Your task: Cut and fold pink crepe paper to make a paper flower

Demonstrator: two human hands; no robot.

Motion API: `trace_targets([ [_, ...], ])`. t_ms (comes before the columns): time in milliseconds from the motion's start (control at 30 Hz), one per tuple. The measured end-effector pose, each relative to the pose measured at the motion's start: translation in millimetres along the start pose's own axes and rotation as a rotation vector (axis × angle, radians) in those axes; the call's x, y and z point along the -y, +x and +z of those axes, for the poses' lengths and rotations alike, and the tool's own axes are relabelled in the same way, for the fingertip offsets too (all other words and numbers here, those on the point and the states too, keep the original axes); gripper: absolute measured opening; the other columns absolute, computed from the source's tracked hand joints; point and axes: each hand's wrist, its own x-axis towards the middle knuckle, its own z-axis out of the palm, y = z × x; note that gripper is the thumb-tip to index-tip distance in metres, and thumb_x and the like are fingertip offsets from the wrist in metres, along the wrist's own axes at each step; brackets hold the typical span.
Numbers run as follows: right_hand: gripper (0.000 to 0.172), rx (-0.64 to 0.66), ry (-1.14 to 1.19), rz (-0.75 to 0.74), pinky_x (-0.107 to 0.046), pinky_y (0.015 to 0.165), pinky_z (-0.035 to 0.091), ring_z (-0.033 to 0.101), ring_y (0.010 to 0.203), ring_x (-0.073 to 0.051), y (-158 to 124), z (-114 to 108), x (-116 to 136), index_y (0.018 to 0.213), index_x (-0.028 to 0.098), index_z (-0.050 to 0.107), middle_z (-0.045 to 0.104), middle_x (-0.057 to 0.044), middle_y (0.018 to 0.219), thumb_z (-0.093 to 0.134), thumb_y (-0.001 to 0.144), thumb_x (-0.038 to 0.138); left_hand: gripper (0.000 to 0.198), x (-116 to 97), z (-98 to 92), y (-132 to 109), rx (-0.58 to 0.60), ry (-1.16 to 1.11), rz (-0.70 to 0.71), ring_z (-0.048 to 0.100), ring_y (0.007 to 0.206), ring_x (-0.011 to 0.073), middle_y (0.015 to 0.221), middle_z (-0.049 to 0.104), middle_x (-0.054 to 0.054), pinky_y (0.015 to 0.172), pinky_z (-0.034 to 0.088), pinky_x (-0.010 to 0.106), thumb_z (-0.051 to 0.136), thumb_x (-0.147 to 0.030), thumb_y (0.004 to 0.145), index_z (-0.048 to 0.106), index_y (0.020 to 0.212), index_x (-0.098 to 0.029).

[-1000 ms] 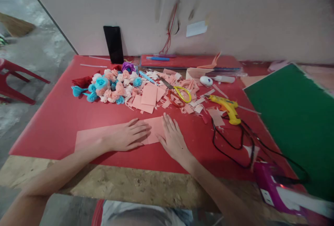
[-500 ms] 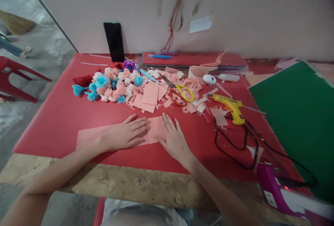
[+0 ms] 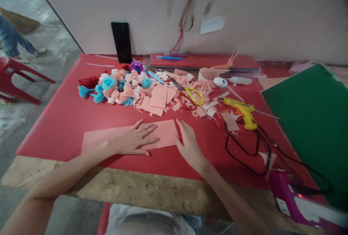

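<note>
Pink paper strip (image 3: 166,133), one: flat on the red table (image 3: 62,119), in front of the person, long axis left to right, right end slightly farther from the body. A faint line crosses it near the left fingertips.

Left hand (image 3: 133,139), one: palm down across the strip's middle, fingers spread flat, nothing gripped; forearm over part of the left half.

Right hand (image 3: 190,146), one: at the strip's right end, the nearer hand to that edge; fingers bent, thumb parted from them, nothing visibly pinched. The strip lies to its left. Whether the thumb touches the edge cannot be told.

Beyond the strip:
Scissors (image 3: 182,88), one pair, on the scrap heap (image 3: 201,83); pieces too many to count.
Paper flowers (image 3: 116,87), a crowded cluster, exact number unclear; purple flower (image 3: 136,67), one.
Phone (image 3: 121,43), one, leaning on the wall.
Blue pen (image 3: 171,58), one, near the wall.
White bottle (image 3: 239,80), one.

To the right:
Yellow glue gun (image 3: 241,111), one.
Green board (image 3: 304,119), one.
Purple box (image 3: 282,188), one, a red light on it.
</note>
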Motion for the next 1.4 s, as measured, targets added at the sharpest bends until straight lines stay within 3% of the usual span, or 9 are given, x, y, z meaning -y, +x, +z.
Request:
trace_targets([
  [267,0.052,0.059,0.483,0.232,-0.043,0.107,0.031,0.039,0.128,-0.021,2,-2,12,0.127,0.023,0.039,0.045,-0.011,0.136,0.048,0.078,0.037,0.063,0,3.5,0,-0.008,-0.003,-0.007,0.024,0.136,0.0311,0.147,0.022,0.021,0.105,0.019,0.057,0.031,-0.06,0.087,0.03,0.139,-0.025],
  [500,0.05,0.03,0.782,0.411,-0.041,0.098,0.042,0.049,0.12,-0.022,20,-15,22,0.12,0.023,0.043,0.043,-0.012,0.138,0.053,0.073,0.037,0.063,1,3.6,0,-0.036,0.0,0.008,0.026,0.135,0.0323,0.146,0.023,0.021,0.104,0.022,0.057,0.032,-0.059,0.087,0.03,0.139,-0.024],
  [667,0.037,0.082,0.846,0.462,-0.046,0.086,0.05,0.061,0.103,-0.027,27,-19,15,0.102,0.019,0.057,0.061,-0.015,0.117,0.056,0.073,0.042,0.062,0,3.3,0,-0.048,0.003,-0.001,0.026,0.135,0.0323,0.146,0.022,0.021,0.103,0.023,0.056,0.031,-0.059,0.088,0.031,0.138,-0.024],
  [933,0.054,-0.114,0.785,0.432,-0.041,0.089,0.048,0.054,0.113,-0.025,11,-3,12,0.12,0.022,0.049,0.053,-0.013,0.129,0.058,0.071,0.045,0.061,1,2.2,0,-0.024,0.003,0.004,0.026,0.135,0.0307,0.146,0.024,0.021,0.105,0.023,0.055,0.029,-0.058,0.088,0.03,0.139,-0.025],
  [1000,0.053,-0.103,0.759,0.442,-0.038,0.083,0.051,0.059,0.104,-0.024,8,-1,17,0.116,0.02,0.052,0.059,-0.013,0.121,0.059,0.07,0.046,0.061,1,3.3,0,-0.026,0.007,0.001,0.025,0.136,0.0305,0.146,0.023,0.02,0.105,0.022,0.055,0.029,-0.058,0.088,0.029,0.139,-0.025],
  [1067,0.045,-0.039,0.724,0.455,-0.034,0.068,0.054,0.066,0.08,-0.022,7,-2,22,0.102,0.018,0.06,0.069,-0.01,0.097,0.063,0.067,0.046,0.062,1,4.6,0,-0.032,0.009,-0.005,0.024,0.136,0.0304,0.147,0.022,0.02,0.105,0.02,0.056,0.029,-0.059,0.088,0.029,0.14,-0.025],
  [1200,0.023,0.07,0.64,0.479,-0.022,0.035,0.039,0.049,0.035,-0.011,11,-6,24,0.067,0.016,0.063,0.06,0.002,0.051,0.067,0.062,0.037,0.065,-3,1.8,1,-0.034,0.007,-0.009,0.023,0.136,0.031,0.147,0.02,0.019,0.105,0.02,0.056,0.026,-0.061,0.087,0.026,0.141,-0.025],
  [1267,0.019,0.079,0.606,0.486,-0.02,0.032,0.032,0.044,0.03,-0.008,14,-10,22,0.061,0.016,0.061,0.054,0.005,0.045,0.065,0.064,0.034,0.066,-6,-3.2,1,-0.031,-0.003,-0.013,0.021,0.137,0.031,0.148,0.02,0.018,0.107,0.019,0.055,0.024,-0.062,0.087,0.024,0.142,-0.024],
  [1400,0.015,0.078,0.576,0.477,-0.02,0.035,0.034,0.047,0.035,-0.009,19,-23,14,0.064,0.015,0.064,0.058,0.004,0.048,0.064,0.062,0.03,0.066,-12,-12.7,1,-0.009,-0.027,0.003,0.019,0.138,0.0289,0.149,0.02,0.014,0.109,0.018,0.052,0.018,-0.059,0.09,0.024,0.142,-0.019],
])
